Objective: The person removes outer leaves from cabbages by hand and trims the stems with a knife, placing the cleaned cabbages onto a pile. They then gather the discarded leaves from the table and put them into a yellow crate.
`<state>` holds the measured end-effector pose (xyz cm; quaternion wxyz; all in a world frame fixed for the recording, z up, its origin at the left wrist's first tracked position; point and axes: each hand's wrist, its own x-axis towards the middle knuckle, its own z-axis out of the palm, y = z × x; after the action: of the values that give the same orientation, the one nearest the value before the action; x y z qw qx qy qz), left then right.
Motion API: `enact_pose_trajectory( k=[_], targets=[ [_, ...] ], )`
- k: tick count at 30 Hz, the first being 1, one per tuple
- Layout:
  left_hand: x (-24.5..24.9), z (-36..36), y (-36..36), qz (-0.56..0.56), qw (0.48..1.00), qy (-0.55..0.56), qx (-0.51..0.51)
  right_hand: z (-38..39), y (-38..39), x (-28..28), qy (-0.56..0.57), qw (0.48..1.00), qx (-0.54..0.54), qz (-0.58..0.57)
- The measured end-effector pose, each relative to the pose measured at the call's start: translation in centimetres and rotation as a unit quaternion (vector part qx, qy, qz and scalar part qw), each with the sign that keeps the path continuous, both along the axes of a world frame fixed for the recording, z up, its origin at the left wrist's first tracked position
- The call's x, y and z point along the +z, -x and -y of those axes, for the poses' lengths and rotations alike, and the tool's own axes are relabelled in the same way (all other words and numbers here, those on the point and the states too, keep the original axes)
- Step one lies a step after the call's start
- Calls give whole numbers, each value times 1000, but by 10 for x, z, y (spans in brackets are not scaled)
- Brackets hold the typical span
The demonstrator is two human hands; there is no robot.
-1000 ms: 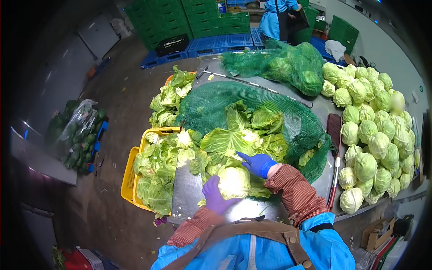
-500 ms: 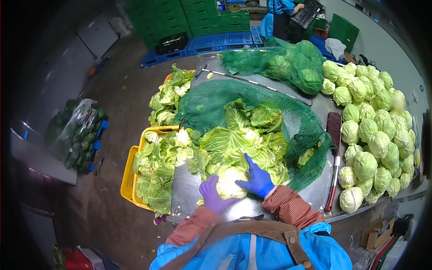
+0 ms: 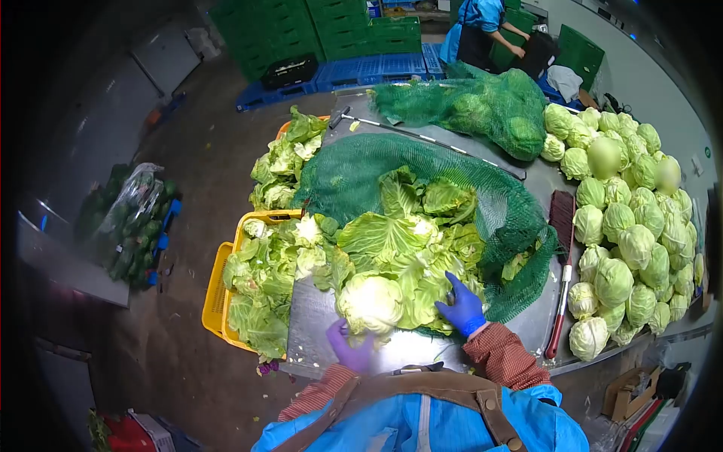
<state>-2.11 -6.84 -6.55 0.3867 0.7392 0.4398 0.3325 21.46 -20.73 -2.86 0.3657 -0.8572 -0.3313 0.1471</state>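
A pale, trimmed cabbage head [image 3: 370, 303] rests near the front of the metal table [image 3: 310, 331]. Just below it is my left hand [image 3: 351, 348] in a purple glove, fingers apart and near the cabbage's lower left side. My right hand [image 3: 461, 305], gloved in blue, has its fingers spread at the right edge of the loose cabbage leaves [image 3: 384, 241]. It appears to hold nothing. A green mesh bag [image 3: 346, 169] lies around the back and right of the leaves.
Yellow crate [image 3: 218, 290] with leaves stands left. Many cabbages [image 3: 614, 282] are piled right, beside a red-handled brush [image 3: 561, 218]. A metal rod [image 3: 429, 138] and another filled mesh bag [image 3: 489, 113] lie behind. A person [image 3: 478, 34] stands at the back.
Both hands have come away from the cabbage's sides; my right hand moved right and my left slightly down. The cabbage has shifted left. The person at the back has moved the dark crate lower.
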Motion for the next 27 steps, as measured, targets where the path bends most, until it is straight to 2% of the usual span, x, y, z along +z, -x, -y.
enact_pose_trajectory(
  k=[2, 4, 5, 6, 8, 9, 10, 11, 12, 13, 14, 16, 17, 18, 20, 21, 22, 23, 24, 25, 26, 27],
  targets=[
    [-6, 17, -6, 35, 999, 13, -21, -8, 9, 22, 8, 1000, -6, -25],
    [-4, 21, -15, -14, 999, 11, -30, -21, 17, 32, -126, 986, 47, -102],
    [-18, 19, -19, 43, 995, 91, -19, -32, 22, 38, -175, 977, 97, -73],
    [-20, 21, -20, 43, 995, 89, -19, -41, 23, 43, -122, 979, 124, -106],
    [-22, 21, -26, 138, 972, 190, -8, -62, 22, 27, -118, 972, 150, -139],
    [12, 28, -31, 186, 964, 188, 18, -68, 22, 19, -79, 966, 157, -189],
    [23, 21, -28, 187, 964, 186, 16, -68, 23, 12, -81, 966, 157, -187],
    [30, 10, -19, 114, 921, 372, -8, -66, 26, 6, -89, 969, 156, -171],
    [39, 7, -13, 35, 837, 545, -31, -63, 28, 4, -95, 971, 155, -156],
    [45, 11, -15, 8, 802, 596, -37, -59, 30, 1, -105, 970, 145, -166],
    [36, 14, -14, 8, 800, 599, -34, -53, 34, 1, -101, 969, 147, -169],
    [14, 18, -14, 128, 854, 487, -131, -41, 41, 0, -111, 975, 84, -176],
    [29, 19, -18, 156, 870, 454, -116, -35, 44, -13, -158, 969, 88, -170],
    [32, 14, -23, 157, 870, 453, -117, -29, 50, -15, -159, 969, 87, -168],
    [36, 8, -27, 175, 938, 279, -102, -19, 60, -17, -201, 946, 72, -246],
    [26, -1, -30, 145, 966, 206, -64, -16, 61, -12, -166, 957, 94, -220],
    [18, -5, -27, 145, 966, 206, -63, -15, 63, -6, -165, 957, 95, -220],
    [32, -14, -35, 32, 994, 84, -57, -17, 64, 3, -146, 935, 107, -305],
    [42, -21, -41, -81, 995, -41, -49, -20, 64, 14, -127, 906, 117, -387],
    [40, -26, -45, -59, 996, -27, -56, -23, 62, 27, -79, 904, 124, -402],
    [44, -29, -51, -58, 996, -30, -55, -27, 58, 21, -80, 904, 126, -400],
    [47, -30, -56, -94, 991, -62, -73, -32, 55, 12, -122, 927, 99, -340]
  ],
)
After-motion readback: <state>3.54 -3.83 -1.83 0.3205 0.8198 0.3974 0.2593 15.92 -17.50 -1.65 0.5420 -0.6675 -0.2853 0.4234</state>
